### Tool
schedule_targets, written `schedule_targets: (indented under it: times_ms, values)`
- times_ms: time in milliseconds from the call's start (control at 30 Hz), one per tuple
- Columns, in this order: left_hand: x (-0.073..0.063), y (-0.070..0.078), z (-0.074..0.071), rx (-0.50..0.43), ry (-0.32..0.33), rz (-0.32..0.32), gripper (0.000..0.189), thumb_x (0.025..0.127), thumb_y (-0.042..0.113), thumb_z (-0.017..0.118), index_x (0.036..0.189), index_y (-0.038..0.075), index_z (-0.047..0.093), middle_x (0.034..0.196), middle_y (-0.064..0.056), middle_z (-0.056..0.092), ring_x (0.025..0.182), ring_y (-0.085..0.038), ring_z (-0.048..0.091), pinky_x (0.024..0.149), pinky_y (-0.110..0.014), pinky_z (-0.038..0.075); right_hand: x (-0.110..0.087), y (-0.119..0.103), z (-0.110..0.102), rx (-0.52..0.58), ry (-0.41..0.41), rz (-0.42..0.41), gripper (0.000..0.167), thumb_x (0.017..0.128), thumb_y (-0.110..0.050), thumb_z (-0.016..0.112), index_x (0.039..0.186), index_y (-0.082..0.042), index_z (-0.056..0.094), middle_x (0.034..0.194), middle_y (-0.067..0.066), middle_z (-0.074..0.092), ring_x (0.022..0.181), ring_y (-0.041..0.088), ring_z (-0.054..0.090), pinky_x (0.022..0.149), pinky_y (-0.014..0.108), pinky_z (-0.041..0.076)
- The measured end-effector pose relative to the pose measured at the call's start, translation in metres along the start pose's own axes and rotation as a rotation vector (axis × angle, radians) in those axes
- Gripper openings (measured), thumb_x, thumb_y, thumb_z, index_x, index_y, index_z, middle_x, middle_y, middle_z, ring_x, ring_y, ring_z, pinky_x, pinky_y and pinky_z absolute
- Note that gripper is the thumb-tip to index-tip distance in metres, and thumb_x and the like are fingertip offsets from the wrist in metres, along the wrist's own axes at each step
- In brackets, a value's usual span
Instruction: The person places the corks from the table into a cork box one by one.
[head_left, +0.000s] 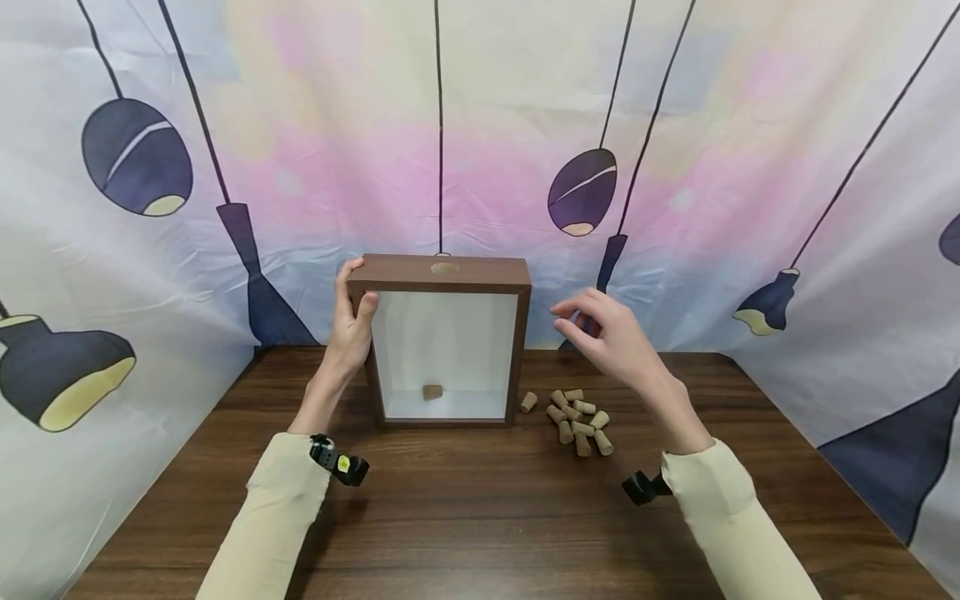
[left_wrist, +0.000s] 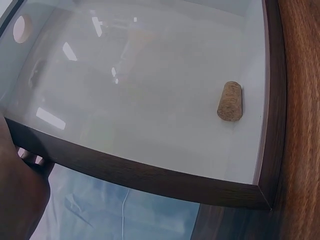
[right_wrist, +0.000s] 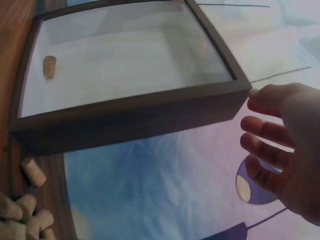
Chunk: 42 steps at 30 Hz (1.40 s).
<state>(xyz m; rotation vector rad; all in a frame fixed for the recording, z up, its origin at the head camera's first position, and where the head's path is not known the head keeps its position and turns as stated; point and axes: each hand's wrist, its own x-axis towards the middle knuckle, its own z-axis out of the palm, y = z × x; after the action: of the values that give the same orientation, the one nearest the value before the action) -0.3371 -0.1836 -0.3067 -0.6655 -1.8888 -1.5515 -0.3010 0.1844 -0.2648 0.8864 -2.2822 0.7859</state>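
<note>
A brown wooden shadow box [head_left: 487, 275] with a clear front and a round hole [left_wrist: 21, 29] in its top stands upright on the table. One cork [head_left: 432, 392] lies inside at the bottom, also seen close up in the left wrist view. My left hand [head_left: 351, 333] grips the upper left corner of the box, thumb on the front and fingers behind. To the right of the box, my right hand [head_left: 615, 340] is raised in the air with its fingers loosely bent. Nothing shows between its thumb and fingertips.
Several loose corks [head_left: 582, 428] lie in a heap on the dark wooden table [head_left: 465, 517], right of the box. A single cork [head_left: 528, 402] sits closer to the box's lower right side. Behind the table hangs a cloth [head_left: 360, 167] printed with lamps.
</note>
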Motion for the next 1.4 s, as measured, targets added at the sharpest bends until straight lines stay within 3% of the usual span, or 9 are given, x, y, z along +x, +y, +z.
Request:
schedule_targets:
  times_ms: [167, 500, 767, 967, 1133, 1300, 1400]
  values:
    - [0.000, -0.002, 0.001, -0.021, -0.002, 0.011, 0.066, 0.105, 0.042, 0.046, 0.153, 0.006, 0.019, 0.162, -0.014, 0.014, 0.148, -0.025, 0.013, 0.116, -0.053, 0.015, -0.016, 0.012, 0.002, -0.023, -0.035, 0.024, 0.013, 0.096, -0.019, 0.068, 0.107, -0.016, 0.073, 0.094, -0.004, 0.064, 0.076, 0.007, 0.053, 0.065, 0.028, 0.047]
    - [0.001, -0.002, 0.003, -0.039, 0.012, 0.037, 0.066, 0.105, 0.040, 0.047, 0.152, 0.002, 0.020, 0.161, -0.021, 0.012, 0.146, -0.025, 0.014, 0.113, -0.050, 0.017, -0.043, 0.036, 0.010, -0.012, -0.139, 0.137, 0.013, 0.097, -0.023, 0.067, 0.107, -0.018, 0.073, 0.090, -0.005, 0.062, 0.074, 0.009, 0.052, 0.067, 0.025, 0.045]
    - [0.001, -0.002, 0.004, -0.044, 0.017, 0.040, 0.068, 0.104, 0.042, 0.047, 0.153, 0.003, 0.020, 0.161, -0.017, 0.013, 0.144, -0.023, 0.016, 0.113, -0.049, 0.018, -0.062, 0.054, 0.015, -0.009, -0.187, 0.169, 0.013, 0.097, -0.022, 0.067, 0.107, -0.018, 0.072, 0.091, -0.005, 0.064, 0.074, 0.008, 0.054, 0.067, 0.025, 0.047]
    - [0.000, -0.002, 0.005, -0.036, 0.020, 0.032, 0.069, 0.104, 0.044, 0.047, 0.153, 0.004, 0.020, 0.162, -0.016, 0.014, 0.144, -0.021, 0.017, 0.112, -0.046, 0.019, -0.070, 0.065, 0.014, -0.006, -0.241, 0.203, 0.012, 0.097, -0.020, 0.066, 0.108, -0.017, 0.071, 0.093, -0.005, 0.065, 0.078, 0.009, 0.057, 0.069, 0.026, 0.049]
    - [0.000, -0.003, 0.005, -0.045, 0.027, 0.029, 0.067, 0.104, 0.041, 0.047, 0.153, 0.004, 0.020, 0.162, -0.014, 0.014, 0.133, -0.018, 0.023, 0.104, -0.036, 0.023, -0.073, 0.077, 0.017, 0.037, -0.308, 0.232, 0.013, 0.096, -0.015, 0.067, 0.108, -0.014, 0.071, 0.093, -0.003, 0.067, 0.077, 0.010, 0.059, 0.069, 0.026, 0.050]
    - [0.000, -0.004, 0.005, -0.053, 0.034, 0.040, 0.065, 0.105, 0.038, 0.047, 0.153, 0.003, 0.021, 0.161, -0.014, 0.017, 0.145, -0.019, 0.017, 0.114, -0.042, 0.019, -0.080, 0.091, 0.021, 0.088, -0.391, 0.271, 0.017, 0.096, -0.019, 0.067, 0.111, -0.010, 0.070, 0.097, -0.002, 0.067, 0.079, 0.010, 0.061, 0.069, 0.027, 0.050]
    - [0.000, -0.004, 0.005, -0.059, 0.036, 0.039, 0.065, 0.105, 0.038, 0.047, 0.153, 0.004, 0.021, 0.162, -0.014, 0.016, 0.144, -0.020, 0.018, 0.113, -0.044, 0.019, -0.083, 0.097, 0.023, 0.094, -0.428, 0.283, 0.019, 0.097, -0.021, 0.066, 0.112, -0.010, 0.070, 0.100, -0.003, 0.067, 0.082, 0.010, 0.061, 0.072, 0.027, 0.051]
